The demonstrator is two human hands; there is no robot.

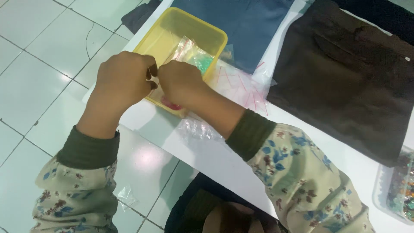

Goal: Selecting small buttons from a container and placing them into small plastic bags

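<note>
Left hand (pixel 122 80): we see it curled nearly closed, fingertips pinching something small; we can't tell what.
Right hand (pixel 179 82): same pinch, meeting the left over the yellow tray (pixel 214 36).
Small clear bag (pixel 189 54): lies in the tray, green beads inside.
Handling: we judge it light, limp, slippery; take it by the top edge.
Packages: loose red-striped clear bags (pixel 239 86) beside the tray; clear bead box (pixel 399 185) at far right.

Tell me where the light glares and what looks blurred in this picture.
Head view: a soft glare patch on the white table below the left hand; both hands, the right hand too, look slightly soft; the clear box of beads at the right edge is blurred; the dark brown cloth shows little detail.
</note>
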